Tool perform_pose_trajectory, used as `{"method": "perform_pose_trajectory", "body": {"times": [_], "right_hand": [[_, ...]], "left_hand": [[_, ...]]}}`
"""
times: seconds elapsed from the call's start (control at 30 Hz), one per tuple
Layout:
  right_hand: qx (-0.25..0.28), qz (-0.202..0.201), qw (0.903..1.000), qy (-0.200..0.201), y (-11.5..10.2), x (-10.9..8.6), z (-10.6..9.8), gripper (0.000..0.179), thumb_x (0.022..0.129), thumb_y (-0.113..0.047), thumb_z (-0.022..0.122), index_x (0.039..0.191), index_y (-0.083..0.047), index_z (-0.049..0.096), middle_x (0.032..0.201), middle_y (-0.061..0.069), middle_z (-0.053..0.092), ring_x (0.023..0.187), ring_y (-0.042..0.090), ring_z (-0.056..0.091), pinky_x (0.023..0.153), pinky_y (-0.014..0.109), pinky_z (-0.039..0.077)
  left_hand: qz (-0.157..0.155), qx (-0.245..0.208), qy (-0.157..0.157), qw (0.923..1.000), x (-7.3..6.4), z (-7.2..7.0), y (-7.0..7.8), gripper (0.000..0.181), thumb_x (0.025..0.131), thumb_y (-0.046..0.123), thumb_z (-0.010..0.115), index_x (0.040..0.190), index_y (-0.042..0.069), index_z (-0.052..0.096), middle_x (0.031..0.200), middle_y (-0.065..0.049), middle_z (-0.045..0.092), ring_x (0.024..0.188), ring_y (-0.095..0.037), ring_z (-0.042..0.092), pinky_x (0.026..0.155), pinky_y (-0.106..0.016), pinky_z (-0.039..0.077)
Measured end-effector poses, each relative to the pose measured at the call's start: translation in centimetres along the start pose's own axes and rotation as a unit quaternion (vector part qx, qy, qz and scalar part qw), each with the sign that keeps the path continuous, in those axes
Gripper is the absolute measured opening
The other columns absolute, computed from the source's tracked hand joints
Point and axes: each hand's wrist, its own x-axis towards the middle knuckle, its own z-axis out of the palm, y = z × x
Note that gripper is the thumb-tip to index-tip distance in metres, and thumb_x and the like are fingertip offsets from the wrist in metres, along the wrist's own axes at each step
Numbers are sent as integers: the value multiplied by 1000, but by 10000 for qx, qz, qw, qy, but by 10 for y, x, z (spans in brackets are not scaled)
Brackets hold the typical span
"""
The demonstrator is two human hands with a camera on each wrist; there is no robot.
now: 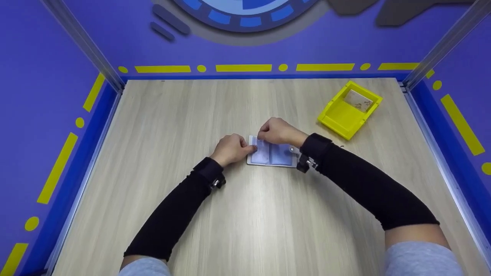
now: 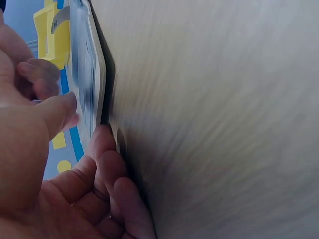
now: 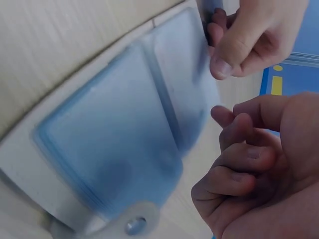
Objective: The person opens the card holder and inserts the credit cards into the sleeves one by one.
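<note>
An open card holder (image 1: 282, 155) with bluish clear plastic sleeves lies on the table, its cover pale along the edges. My left hand (image 1: 232, 149) grips its left edge, thumb on top. In the left wrist view, the left fingers (image 2: 112, 164) lie low against the card holder's edge. My right hand (image 1: 278, 131) is at the top of the left-hand sleeve page (image 3: 182, 64), thumb and forefinger pinching its corner, the other fingers curled. A strap with a metal snap (image 3: 135, 226) sticks out from the right side of the holder.
A yellow open-front bin (image 1: 347, 115) stands at the back right, with a pale patterned card (image 1: 358, 100) leaning inside. Blue panels with yellow marks (image 1: 243, 68) wall the table (image 1: 184, 115) at the back and both sides.
</note>
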Motion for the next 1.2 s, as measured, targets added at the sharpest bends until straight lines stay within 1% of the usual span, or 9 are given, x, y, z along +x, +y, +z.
{"method": "perform_pose_trajectory", "body": {"times": [0.17, 0.33, 0.47, 0.53, 0.73, 0.93, 1.07, 1.13, 1.2], "right_hand": [[126, -15, 9998, 168, 3, -10, -20, 29, 104, -25, 66, 108, -5, 86, 88, 8, 77, 70, 13, 53, 66, 27, 41], [79, 214, 9992, 325, 10, -20, -40, 31, 108, -28, 65, 118, -6, 84, 112, 20, 80, 83, 19, 60, 74, 30, 47], [-52, 354, 9975, 607, 19, -29, -58, 31, 109, -28, 63, 120, -7, 83, 113, 18, 78, 88, 24, 61, 78, 35, 48], [-109, 445, 9960, 772, 23, -34, -69, 31, 109, -27, 62, 120, -7, 82, 112, 17, 77, 90, 26, 60, 79, 36, 48], [-90, 969, 9889, 1125, 40, -57, -112, 37, 111, -32, 59, 127, -4, 78, 114, 17, 74, 92, 27, 61, 80, 37, 51], [-695, 1453, 9766, 1423, 79, -73, -154, 42, 110, -34, 59, 124, 1, 76, 107, 20, 69, 89, 30, 59, 75, 39, 48], [-1177, 2011, 9626, 1380, 114, -84, -175, 43, 109, -32, 61, 123, 7, 74, 112, 25, 69, 95, 35, 61, 79, 43, 51], [-1362, 2267, 9536, 1438, 132, -89, -182, 41, 107, -29, 63, 119, 8, 74, 109, 26, 69, 94, 36, 62, 78, 45, 52], [-1479, 2387, 9467, 1578, 147, -93, -188, 37, 106, -27, 65, 111, 9, 74, 101, 25, 69, 90, 38, 62, 77, 48, 51]], "left_hand": [[18, 17, 80, 10000, -1, 2, 1, 48, 97, 52, 81, 68, 20, 61, 65, 10, 51, 67, -14, 50, 62, -30, 36], [-5, 27, 125, 9999, -1, 3, 0, 44, 96, 48, 84, 70, 19, 64, 67, 9, 54, 69, -15, 53, 64, -30, 38], [-32, 19, 88, 10000, 0, 3, -1, 41, 95, 48, 85, 74, 16, 69, 72, 6, 59, 74, -18, 57, 69, -33, 43], [58, -29, 163, 9998, 7, 9, -10, 42, 94, 52, 84, 72, 20, 69, 71, 7, 60, 73, -18, 57, 68, -33, 44], [0, 30, 123, 9999, 4, 5, -4, 44, 95, 50, 84, 69, 20, 66, 70, 8, 56, 74, -18, 55, 68, -32, 41], [-54, -22, 70, 10000, 2, 2, -1, 45, 96, 47, 84, 68, 18, 63, 69, 7, 53, 73, -18, 53, 67, -32, 39], [-11, -123, 70, 9999, 14, 14, -14, 45, 93, 50, 84, 66, 21, 63, 68, 8, 55, 71, -17, 54, 64, -33, 40], [16, -98, 124, 9999, 21, 21, -22, 44, 91, 53, 84, 66, 23, 64, 67, 9, 56, 69, -16, 54, 63, -33, 41], [-9, -111, 81, 9999, 20, 18, -20, 44, 91, 54, 85, 66, 23, 65, 68, 9, 58, 69, -16, 56, 64, -33, 42]]}}
